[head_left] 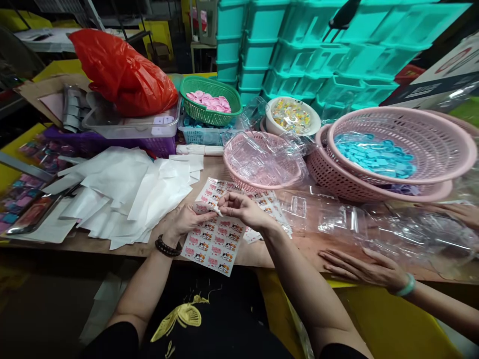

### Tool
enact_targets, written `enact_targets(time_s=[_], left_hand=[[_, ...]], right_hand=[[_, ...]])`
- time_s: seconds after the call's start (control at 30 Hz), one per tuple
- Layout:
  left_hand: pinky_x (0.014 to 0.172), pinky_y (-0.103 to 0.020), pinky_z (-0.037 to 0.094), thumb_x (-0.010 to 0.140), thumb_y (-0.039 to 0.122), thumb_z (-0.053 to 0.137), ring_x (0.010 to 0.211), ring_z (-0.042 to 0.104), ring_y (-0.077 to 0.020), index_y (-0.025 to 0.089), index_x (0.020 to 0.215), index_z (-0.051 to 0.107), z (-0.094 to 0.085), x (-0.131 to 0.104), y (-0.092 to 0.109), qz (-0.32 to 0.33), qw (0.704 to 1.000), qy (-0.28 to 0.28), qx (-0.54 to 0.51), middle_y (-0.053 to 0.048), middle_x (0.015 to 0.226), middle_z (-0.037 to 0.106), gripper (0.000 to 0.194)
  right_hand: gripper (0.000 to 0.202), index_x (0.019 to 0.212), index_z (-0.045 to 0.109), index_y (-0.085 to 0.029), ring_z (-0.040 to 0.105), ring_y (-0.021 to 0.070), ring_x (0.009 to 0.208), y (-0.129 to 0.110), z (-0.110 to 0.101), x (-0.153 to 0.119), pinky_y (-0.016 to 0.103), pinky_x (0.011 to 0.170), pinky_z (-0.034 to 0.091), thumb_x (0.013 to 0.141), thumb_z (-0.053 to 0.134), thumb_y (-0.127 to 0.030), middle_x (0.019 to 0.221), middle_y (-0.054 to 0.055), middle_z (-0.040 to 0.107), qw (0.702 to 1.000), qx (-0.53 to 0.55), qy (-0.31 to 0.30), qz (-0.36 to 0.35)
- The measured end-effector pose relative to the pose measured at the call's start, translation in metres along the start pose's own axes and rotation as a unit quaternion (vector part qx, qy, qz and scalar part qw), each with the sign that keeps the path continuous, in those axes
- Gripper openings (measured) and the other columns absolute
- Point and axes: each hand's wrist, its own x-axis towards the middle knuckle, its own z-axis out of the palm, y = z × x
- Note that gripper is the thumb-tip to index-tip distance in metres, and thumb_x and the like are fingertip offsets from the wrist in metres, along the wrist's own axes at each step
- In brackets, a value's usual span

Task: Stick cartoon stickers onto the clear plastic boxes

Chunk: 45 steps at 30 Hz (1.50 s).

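between fingers (pixel 205 217), curled printed paper (pixel 202 207)

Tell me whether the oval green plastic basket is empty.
Not empty: flat pink pieces lie heaped in the green basket; how deep, I cannot tell.

Left hand (pixel 187 219) — holding sticker sheet (pixel 215 242) (seemingly)

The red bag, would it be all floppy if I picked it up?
Probably floppy: the red bag is wrinkled, thin-looking plastic. It may hold something heavier, since it bulges. It might feel slippery, as it looks shiny.
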Motion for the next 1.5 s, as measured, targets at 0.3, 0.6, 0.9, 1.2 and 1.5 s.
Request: enact_targets(time_s=[0.3, 0.6, 0.9, 1.2, 1.5], left_hand=[[0.070, -0.027, 0.054, 0.065, 0.043, 0.089, 0.072, 0.067, -0.0155, 0.015, 0.081, 0.078, 0.003, 0.005, -0.001, 0.049, 0.999, 0.007, -0.011, -0.006, 0.079, 0.076, 0.034], [0.062, -0.024, 0.052, 0.063, 0.040, 0.090, 0.064, 0.064, -0.0125, 0.013, 0.080, 0.077, 0.010, 0.007, -0.001, 0.021, 1.000, 0.001, -0.017, -0.004, 0.073, 0.073, 0.034], [0.066, -0.028, 0.056, 0.058, 0.042, 0.093, 0.067, 0.068, -0.0161, 0.013, 0.079, 0.079, 0.017, 0.009, 0.003, -0.002, 1.000, 0.027, -0.016, -0.006, 0.074, 0.076, 0.039], [0.084, -0.042, 0.061, 0.060, 0.043, 0.092, 0.086, 0.075, -0.0274, 0.010, 0.101, 0.077, 0.026, 0.007, 0.007, -0.072, 0.995, 0.064, -0.027, -0.015, 0.101, 0.080, 0.054], [0.090, -0.043, 0.057, 0.061, 0.037, 0.084, 0.098, 0.071, -0.0304, 0.015, 0.106, 0.069, 0.030, 0.006, -0.010, -0.033, 0.979, 0.122, 0.160, -0.011, 0.105, 0.077, 0.053]], right_hand=[[0.034, 0.074, 0.066, -0.017, 0.058, 0.0075, 0.061, -0.002, 0.004, 0.000, 0.021, 0.059, 0.044, 0.053, 0.092, -0.022, 0.065, -0.005, 0.065, 0.991, 0.107, 0.009, 0.080], [0.037, 0.074, 0.062, -0.017, 0.060, 0.0085, 0.062, -0.007, 0.002, -0.007, 0.024, 0.066, 0.048, 0.052, 0.091, -0.020, 0.066, -0.005, 0.066, 0.996, 0.049, 0.053, 0.048], [0.009, 0.072, 0.064, -0.018, 0.058, 0.0127, 0.064, -0.004, 0.005, -0.010, 0.029, 0.066, 0.044, 0.075, 0.072, -0.018, 0.068, -0.003, 0.065, 0.981, -0.162, 0.099, -0.030], [0.003, 0.085, 0.074, -0.025, 0.058, 0.0244, 0.111, 0.016, 0.022, -0.021, 0.051, 0.103, 0.035, 0.085, 0.077, -0.027, 0.113, 0.005, 0.073, 0.814, -0.486, 0.283, -0.147], [0.018, 0.086, 0.070, -0.021, 0.054, 0.0246, 0.111, 0.038, 0.053, -0.017, 0.051, 0.105, 0.029, 0.094, 0.053, -0.020, 0.106, 0.008, 0.070, 0.631, -0.676, 0.315, -0.214]])
